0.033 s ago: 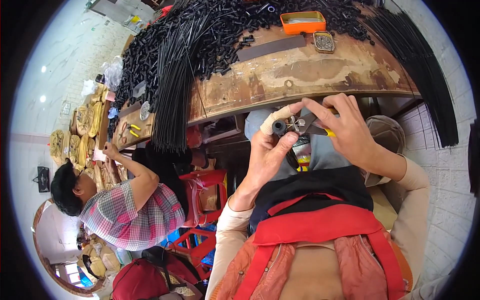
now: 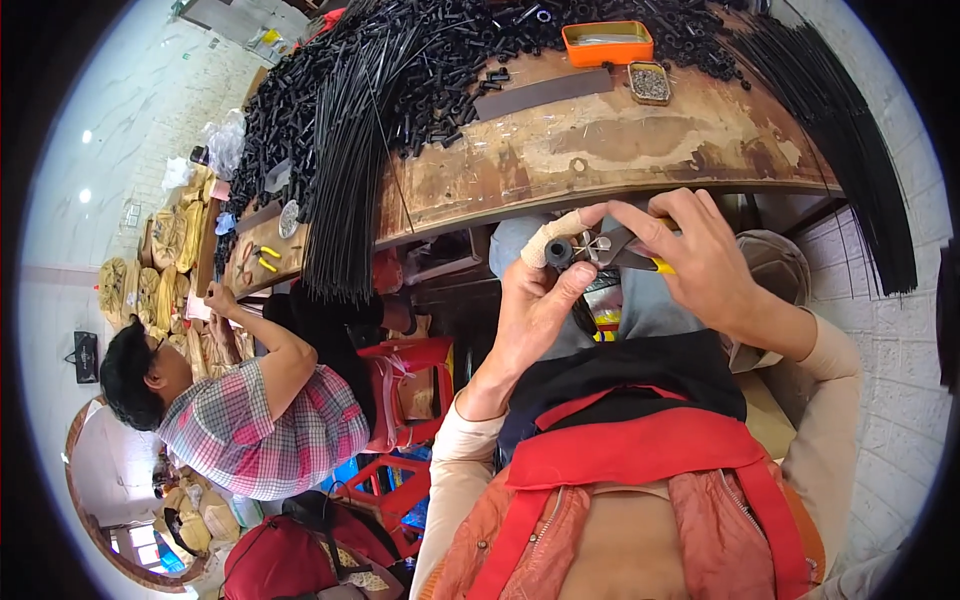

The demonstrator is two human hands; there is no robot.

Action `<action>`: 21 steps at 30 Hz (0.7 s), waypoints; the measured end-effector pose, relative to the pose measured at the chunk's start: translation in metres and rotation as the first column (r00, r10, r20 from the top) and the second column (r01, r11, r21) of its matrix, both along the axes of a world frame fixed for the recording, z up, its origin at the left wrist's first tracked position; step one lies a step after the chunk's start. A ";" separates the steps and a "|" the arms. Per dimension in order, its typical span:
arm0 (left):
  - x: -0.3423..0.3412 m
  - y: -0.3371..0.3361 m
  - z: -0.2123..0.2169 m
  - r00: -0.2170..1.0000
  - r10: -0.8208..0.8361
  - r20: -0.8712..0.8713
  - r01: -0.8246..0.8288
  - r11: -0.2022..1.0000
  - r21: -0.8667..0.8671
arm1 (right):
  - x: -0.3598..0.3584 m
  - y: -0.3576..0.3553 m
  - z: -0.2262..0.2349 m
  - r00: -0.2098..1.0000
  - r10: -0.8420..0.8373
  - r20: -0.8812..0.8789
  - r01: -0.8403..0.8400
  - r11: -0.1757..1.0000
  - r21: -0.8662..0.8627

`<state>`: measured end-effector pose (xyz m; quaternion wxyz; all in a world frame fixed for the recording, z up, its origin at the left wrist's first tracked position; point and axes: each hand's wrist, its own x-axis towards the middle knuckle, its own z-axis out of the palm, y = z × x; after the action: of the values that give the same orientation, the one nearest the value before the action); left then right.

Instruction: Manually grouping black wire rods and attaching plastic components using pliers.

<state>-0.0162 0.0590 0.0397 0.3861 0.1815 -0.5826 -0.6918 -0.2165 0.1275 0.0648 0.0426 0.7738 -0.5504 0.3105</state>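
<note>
My left hand (image 2: 530, 310) is closed around a short black plastic tube (image 2: 558, 253), its round open end facing up between thumb and index finger. Beige tape wraps that index finger. In my right hand (image 2: 705, 265) is a pair of pliers (image 2: 628, 250) with dark jaws and a yellow handle end. The jaws meet small shiny metal pieces (image 2: 590, 247) right beside the tube; the fingers partly hide the contact. Both hands are above my lap, just short of the table's near edge.
The worn wooden table (image 2: 620, 145) carries a heap of black tubular parts (image 2: 440, 90), long black rods (image 2: 345, 200), an orange box (image 2: 607, 43) and a tray of small metal bits (image 2: 649, 83). More rods (image 2: 850, 150) overhang at right. A co-worker (image 2: 265, 420) sits at left.
</note>
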 end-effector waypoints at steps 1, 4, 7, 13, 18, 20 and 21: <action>0.002 -0.001 -0.001 0.999 -0.035 -0.005 0.035 0.999 0.034 | -0.006 0.003 0.003 0.997 0.023 -0.067 -0.021 1.000 0.019; 0.007 -0.006 -0.003 0.986 -0.159 0.042 0.158 0.987 0.028 | -0.029 0.002 0.009 0.971 0.178 -0.160 -0.178 0.984 0.015; 0.011 0.002 0.001 0.968 -0.171 0.183 0.182 0.982 -0.046 | -0.028 0.008 0.057 0.949 0.249 0.193 -0.314 0.712 0.627; -0.001 0.005 0.000 0.972 -0.191 0.140 0.200 0.978 -0.053 | -0.027 0.050 0.018 0.898 0.021 0.439 -0.306 0.747 0.590; -0.013 -0.003 0.000 0.964 -0.172 0.204 0.169 0.985 0.029 | -0.050 0.041 0.011 0.936 0.150 0.318 -0.272 0.882 0.385; -0.013 -0.004 -0.004 0.958 -0.196 0.208 0.203 0.979 -0.015 | -0.054 0.039 0.014 0.802 0.031 0.597 -0.479 0.629 0.612; -0.012 -0.003 -0.002 0.948 -0.242 0.206 0.252 0.967 -0.022 | -0.054 0.037 0.017 0.623 -0.193 0.758 -0.699 0.295 0.651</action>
<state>-0.0281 0.0558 0.0375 0.2396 0.1669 -0.6532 -0.6986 -0.2703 0.1648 0.0813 -0.6810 0.5436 -0.4388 0.2194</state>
